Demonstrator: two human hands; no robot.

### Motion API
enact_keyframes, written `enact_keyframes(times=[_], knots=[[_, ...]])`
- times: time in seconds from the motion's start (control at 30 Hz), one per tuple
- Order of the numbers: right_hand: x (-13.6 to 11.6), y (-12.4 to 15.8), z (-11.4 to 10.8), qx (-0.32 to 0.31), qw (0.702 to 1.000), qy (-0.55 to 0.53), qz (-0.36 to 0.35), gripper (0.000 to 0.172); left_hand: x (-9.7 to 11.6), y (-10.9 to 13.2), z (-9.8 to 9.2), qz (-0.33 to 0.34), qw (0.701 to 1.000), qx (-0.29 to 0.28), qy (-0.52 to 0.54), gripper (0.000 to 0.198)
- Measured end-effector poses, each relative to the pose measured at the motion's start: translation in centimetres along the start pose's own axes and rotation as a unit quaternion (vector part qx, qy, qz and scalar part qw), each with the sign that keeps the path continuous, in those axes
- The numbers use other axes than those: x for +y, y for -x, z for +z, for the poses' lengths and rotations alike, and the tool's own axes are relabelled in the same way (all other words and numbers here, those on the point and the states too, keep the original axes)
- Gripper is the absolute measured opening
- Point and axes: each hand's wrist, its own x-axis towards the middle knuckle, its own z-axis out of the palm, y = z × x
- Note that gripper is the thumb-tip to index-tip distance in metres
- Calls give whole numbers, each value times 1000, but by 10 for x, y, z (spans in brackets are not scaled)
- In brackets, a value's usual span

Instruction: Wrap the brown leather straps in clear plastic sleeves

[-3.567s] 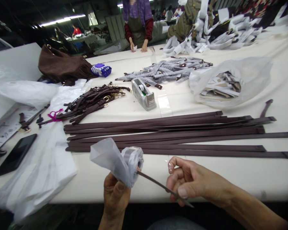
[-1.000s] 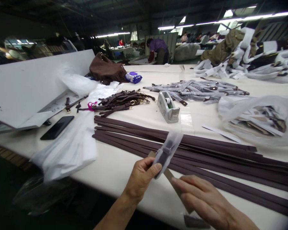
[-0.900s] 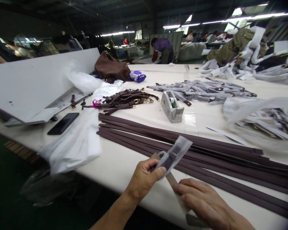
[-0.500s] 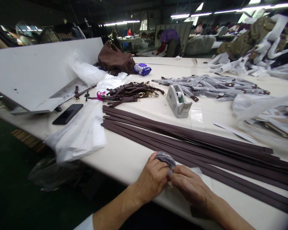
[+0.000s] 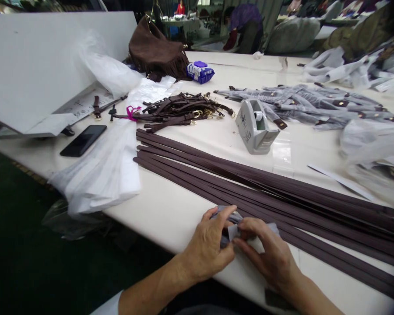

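At the table's front edge my left hand (image 5: 206,247) curls round a small coiled strap in greyish clear wrapping (image 5: 224,239), thumb below and fingers above. Its fingers cover much of the coil. My right hand (image 5: 272,253) is closed in a pinch at the coil's right side, at a small whitish piece (image 5: 232,232) that looks like tape or a flap of film. A clear plastic end (image 5: 273,227) sticks out behind the right fingers. Long dark brown straps (image 5: 216,175) lie side by side just beyond both hands.
Past the straps stand a grey tape dispenser (image 5: 258,129) and a heap of buckled brown straps (image 5: 180,109). Wrapped straps (image 5: 302,103) lie farther right. Left are plastic sleeves (image 5: 101,179), a phone (image 5: 83,140) and a brown fringed bag (image 5: 157,50). A person (image 5: 246,24) bends over behind.
My left fingers have lifted and spread somewhat over the coil, and the whitish piece now shows between the hands. The view has tipped downward.
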Motion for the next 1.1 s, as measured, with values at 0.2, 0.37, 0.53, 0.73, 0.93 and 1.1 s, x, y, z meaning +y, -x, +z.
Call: enact_keyframes(times=[0.2,0.37,0.53,0.73,0.93,1.1], knots=[[-15,-13,-2,-4,994,-29,107,27,8,-3,0,-70,997,31,34,75],[-21,-19,0,15,990,-41,134,24,7,-3,1,-120,990,28,71,74],[-21,-16,-1,15,992,-34,122,30,11,-6,1,-157,982,36,100,66],[-28,-20,-6,7,994,-38,105,31,18,-10,-2,-182,974,34,132,62],[-16,3,-4,76,996,8,53,33,17,-11,-3,-203,971,4,127,59],[-9,7,-2,26,999,33,33,46,12,-7,-12,-190,974,-30,120,53]])
